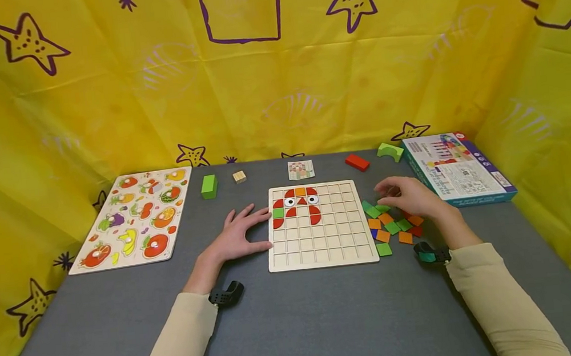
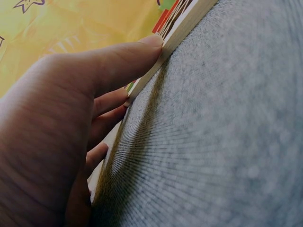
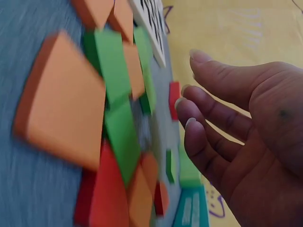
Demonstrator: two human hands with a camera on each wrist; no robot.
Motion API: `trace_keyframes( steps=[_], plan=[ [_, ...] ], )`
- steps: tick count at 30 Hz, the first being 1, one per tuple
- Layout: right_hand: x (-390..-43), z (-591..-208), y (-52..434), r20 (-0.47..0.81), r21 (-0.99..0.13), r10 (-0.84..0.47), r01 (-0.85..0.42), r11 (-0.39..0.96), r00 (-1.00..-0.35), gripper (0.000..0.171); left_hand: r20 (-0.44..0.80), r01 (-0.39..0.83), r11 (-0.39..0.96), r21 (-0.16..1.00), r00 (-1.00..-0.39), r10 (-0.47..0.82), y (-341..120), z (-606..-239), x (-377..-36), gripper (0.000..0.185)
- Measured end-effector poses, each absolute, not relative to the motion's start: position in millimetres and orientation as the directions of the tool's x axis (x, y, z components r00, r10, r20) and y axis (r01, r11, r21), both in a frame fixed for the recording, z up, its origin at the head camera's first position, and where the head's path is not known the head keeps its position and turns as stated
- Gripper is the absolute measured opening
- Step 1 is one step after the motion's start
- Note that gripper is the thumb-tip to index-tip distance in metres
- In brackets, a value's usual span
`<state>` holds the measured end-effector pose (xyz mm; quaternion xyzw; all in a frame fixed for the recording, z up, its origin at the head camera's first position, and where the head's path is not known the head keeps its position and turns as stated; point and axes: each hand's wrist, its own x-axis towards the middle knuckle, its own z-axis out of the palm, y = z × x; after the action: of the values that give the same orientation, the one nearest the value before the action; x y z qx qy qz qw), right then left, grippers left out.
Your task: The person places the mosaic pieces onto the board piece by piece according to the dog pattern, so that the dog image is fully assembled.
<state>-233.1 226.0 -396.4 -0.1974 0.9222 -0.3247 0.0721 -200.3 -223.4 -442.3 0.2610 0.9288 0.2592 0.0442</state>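
A wooden grid board lies in the middle of the grey table, with red, orange and green tiles and two eye tiles set in its top rows. My left hand lies flat beside its left edge, the thumb pressing the board's side. My right hand hovers over a heap of loose tiles right of the board, fingers relaxed and holding nothing. In the right wrist view the orange, green and red tiles lie close below the palm.
A fruit peg puzzle lies at the left. Along the back stand a green block, a small wooden cube, a pattern card, a red block and a green arch. The game box sits at the right.
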Motion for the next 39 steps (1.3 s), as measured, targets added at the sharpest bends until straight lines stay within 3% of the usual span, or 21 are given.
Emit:
trace_keyframes(
  steps=[9,26,39],
  plan=[
    [-220.6,-398.0,252.8,-0.046,-0.612,-0.376,-0.271,0.743,-0.925,0.037,0.057,0.459,0.735,0.499,-0.864,0.5,-225.6,-444.1,-199.3,0.077],
    [-212.7,-402.8,266.6,-0.097,-0.545,-0.379,-0.269,0.794,-0.92,0.029,0.06,0.464,0.723,0.511,-0.859,0.509,-222.4,-446.2,-199.6,0.077],
    [-209.6,-408.0,260.2,-0.055,-0.541,-0.414,-0.321,0.777,-0.909,0.016,0.064,0.467,0.729,0.501,-0.86,0.507,-223.8,-446.3,-202.6,0.077]
  ],
)
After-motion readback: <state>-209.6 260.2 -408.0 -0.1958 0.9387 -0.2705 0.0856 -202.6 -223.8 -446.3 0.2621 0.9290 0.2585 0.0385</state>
